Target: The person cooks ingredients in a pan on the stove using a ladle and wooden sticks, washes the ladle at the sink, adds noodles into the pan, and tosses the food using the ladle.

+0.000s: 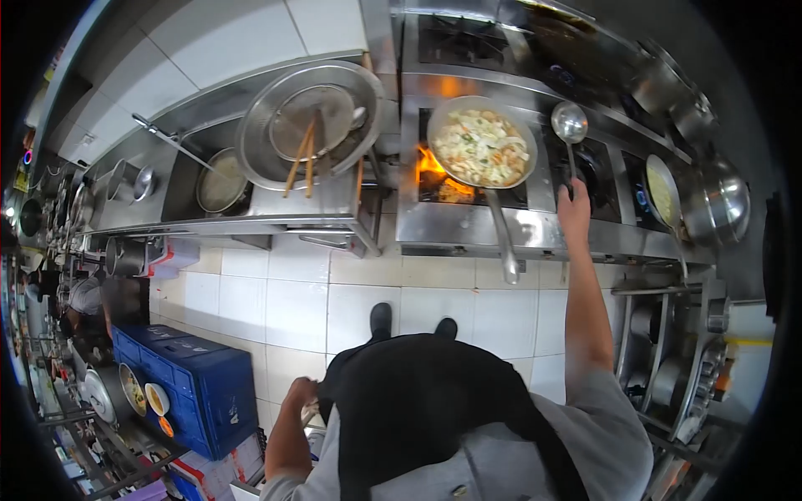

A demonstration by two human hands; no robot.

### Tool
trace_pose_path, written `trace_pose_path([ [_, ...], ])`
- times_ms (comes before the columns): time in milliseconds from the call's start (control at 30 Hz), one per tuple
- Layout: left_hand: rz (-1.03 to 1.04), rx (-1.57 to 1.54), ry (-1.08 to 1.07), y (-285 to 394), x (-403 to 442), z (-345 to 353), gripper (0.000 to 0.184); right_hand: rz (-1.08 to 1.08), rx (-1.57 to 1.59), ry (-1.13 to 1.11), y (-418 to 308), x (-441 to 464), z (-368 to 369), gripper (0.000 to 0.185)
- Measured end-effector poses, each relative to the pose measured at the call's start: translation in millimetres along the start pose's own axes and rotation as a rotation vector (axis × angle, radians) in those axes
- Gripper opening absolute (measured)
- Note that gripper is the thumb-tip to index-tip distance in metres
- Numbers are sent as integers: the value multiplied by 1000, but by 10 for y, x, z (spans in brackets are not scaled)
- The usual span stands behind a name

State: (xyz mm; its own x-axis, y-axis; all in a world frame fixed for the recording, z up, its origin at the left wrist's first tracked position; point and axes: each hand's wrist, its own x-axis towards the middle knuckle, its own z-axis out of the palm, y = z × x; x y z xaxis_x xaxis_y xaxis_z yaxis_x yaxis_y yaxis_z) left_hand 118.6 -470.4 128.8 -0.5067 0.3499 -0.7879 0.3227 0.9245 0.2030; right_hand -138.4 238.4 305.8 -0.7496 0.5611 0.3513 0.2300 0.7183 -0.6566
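- Landmark: frying pan point(458, 104), on the stove point(455, 220); orange flame point(430, 164) by its lower left side, pale chopped food point(480, 150) spread inside.
- Right hand point(573, 209): right of the pan's handle point(503, 238), apart from it. Fingers wrapped round the ladle point(570, 123), gripping its shaft.
- Key relation: ladle bowl lies right of the pan, a gap between bowl and rim. From the right fingers, the bowl is directly outward, away from the body; the pan is to their left and a little farther out.
- Axes: ladle shaft runs nearly straight away from the body; pan's handle points back toward the body at a slight slant, roughly alongside.
- Nearer to the pan: right hand, clearly. Left hand point(302, 392) hangs beside the apron point(418, 392), well apart from the pan, on its left and body side. Fingers look curled; cannot tell if they hold anything.
- Hidden: ladle shaft where the fingers cover it; its tail end not made out. Pan's underside not visible.
- Unclear: whether the ladle bowl touches the stove or hovers.
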Motion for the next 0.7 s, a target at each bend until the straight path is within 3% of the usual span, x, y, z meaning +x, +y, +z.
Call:
trace_pose_path([
  [33,17,-19,69,-49,134,-119,34,-86,135,-89,-418,-60,95,31],
  [100,8,-145,154,-262,528,-255,36,-17,475,-311,-1244,-458,508,24],
  [133,-21,-257,172,-394,755,-279,37,120,472,-573,-2047,-679,411,26],
  [167,-58,-348,224,-409,873,-443,39,63,464,-693,-2510,-838,532,31],
  [200,-92,-440,276,-380,1005,-653,41,-142,390,-714,-2732,-903,775,34],
  [267,-147,-597,313,-286,1076,-1068,43,-304,350,-424,-3222,-1004,1046,32],
  [400,-133,-775,354,-146,937,-1558,38,-398,196,-581,-3956,-846,1416,29],
  [467,-135,-756,309,-342,1042,-1415,37,-440,-285,-946,-4263,-772,1646,27],
  [533,115,-271,359,-679,1183,-987,33,-473,-366,-962,-4359,-799,1905,27],
  [600,163,-1,275,-860,1131,-725,27,-500,-451,-982,-4386,-846,2133,27],
  [700,69,-64,96,-1120,955,-162,24,-520,-581,-980,-4386,-872,2259,25],
])
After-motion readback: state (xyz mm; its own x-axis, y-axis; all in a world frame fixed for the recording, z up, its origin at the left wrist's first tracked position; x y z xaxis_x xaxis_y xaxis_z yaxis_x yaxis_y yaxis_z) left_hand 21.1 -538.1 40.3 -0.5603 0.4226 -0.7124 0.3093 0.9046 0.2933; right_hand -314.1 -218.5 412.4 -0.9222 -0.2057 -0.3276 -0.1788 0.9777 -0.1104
